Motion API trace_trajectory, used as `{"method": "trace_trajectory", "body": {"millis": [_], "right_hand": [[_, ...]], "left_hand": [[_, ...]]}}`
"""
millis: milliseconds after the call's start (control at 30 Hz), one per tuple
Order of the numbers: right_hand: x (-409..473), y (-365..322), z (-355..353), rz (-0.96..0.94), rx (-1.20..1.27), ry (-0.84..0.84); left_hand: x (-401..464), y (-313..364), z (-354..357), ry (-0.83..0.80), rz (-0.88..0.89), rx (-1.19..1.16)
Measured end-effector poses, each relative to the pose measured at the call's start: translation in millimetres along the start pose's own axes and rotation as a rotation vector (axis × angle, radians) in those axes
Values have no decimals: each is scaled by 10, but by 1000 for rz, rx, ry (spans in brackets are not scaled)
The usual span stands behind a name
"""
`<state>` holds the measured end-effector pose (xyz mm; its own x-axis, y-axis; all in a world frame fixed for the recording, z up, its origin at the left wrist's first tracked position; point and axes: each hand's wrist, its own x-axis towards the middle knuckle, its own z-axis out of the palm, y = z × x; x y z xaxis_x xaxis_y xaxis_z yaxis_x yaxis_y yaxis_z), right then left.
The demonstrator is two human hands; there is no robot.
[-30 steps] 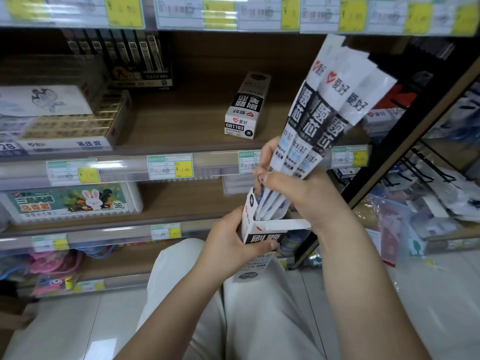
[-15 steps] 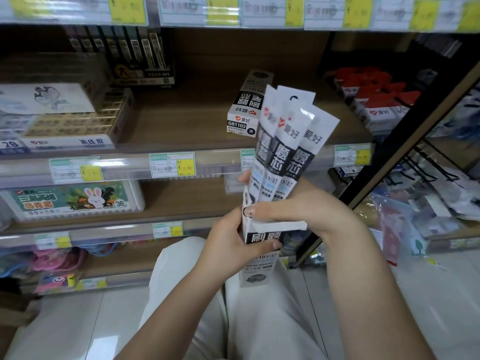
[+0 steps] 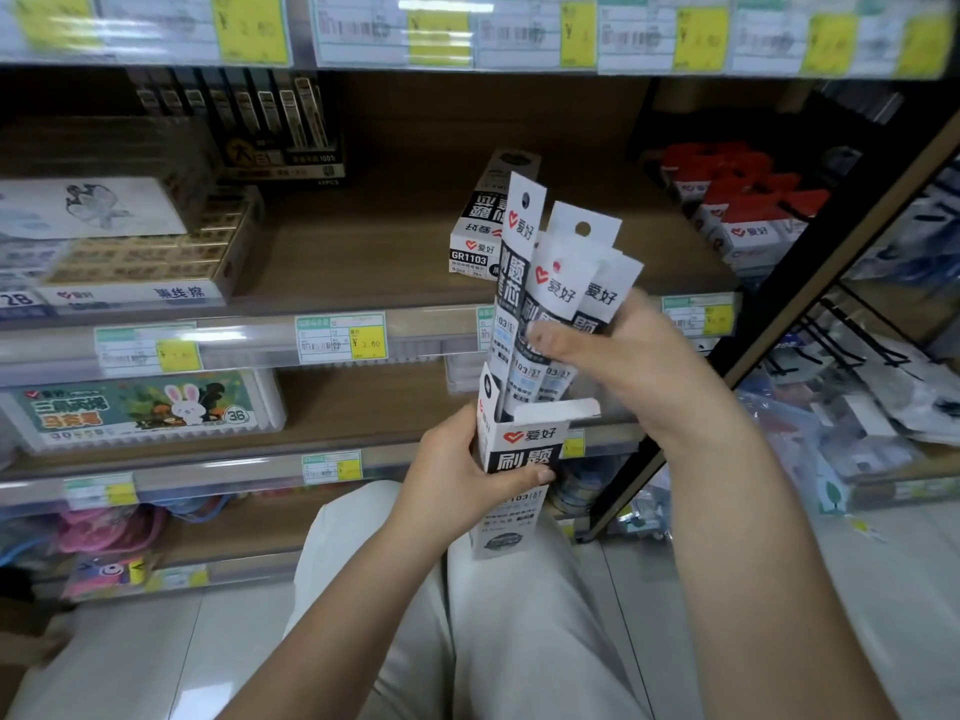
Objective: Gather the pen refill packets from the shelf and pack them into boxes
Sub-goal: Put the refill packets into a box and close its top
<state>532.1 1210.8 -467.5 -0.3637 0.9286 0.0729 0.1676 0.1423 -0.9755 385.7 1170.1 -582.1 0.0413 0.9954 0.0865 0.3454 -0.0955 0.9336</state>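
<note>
The left hand [image 3: 457, 480] grips the box [image 3: 511, 459] upright; the right hand [image 3: 613, 356], at its 1 o'clock, pinches the refill packets [image 3: 550, 304], which should go in bunched and straight.

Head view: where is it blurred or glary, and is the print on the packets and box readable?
Head view: price tags along the top are smeared and glare-washed; the right hand is motion-blurred at the fingertips; print on the packets and the box in the left hand reads clearly; wide-angle bending at the edges.

A wooden shelf [image 3: 363, 252] carries a refill box [image 3: 480, 228] (lying flat) and eraser boxes [image 3: 156, 252].
</note>
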Motion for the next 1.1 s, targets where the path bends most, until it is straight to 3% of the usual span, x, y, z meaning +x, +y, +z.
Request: {"method": "trace_trajectory", "body": {"millis": [133,333,500,733,967,1100], "right_hand": [[-20,-52,49,-83,14,166],[-78,8,167,103,-269,79],[-41,-179,40,-25,-336,175],[-14,-178,103,31,-684,112],[6,-262,154,175,-960,-103],[21,-386,79,144,-992,-58]], "left_hand": [[-10,10,5,-2,5,14],[-4,-10,1,30,-10,-3],[-4,-9,-1,19,-5,11],[-22,-25,1,30,-4,41],[-32,-17,18,35,5,33],[-20,24,23,22,36,44]]}}
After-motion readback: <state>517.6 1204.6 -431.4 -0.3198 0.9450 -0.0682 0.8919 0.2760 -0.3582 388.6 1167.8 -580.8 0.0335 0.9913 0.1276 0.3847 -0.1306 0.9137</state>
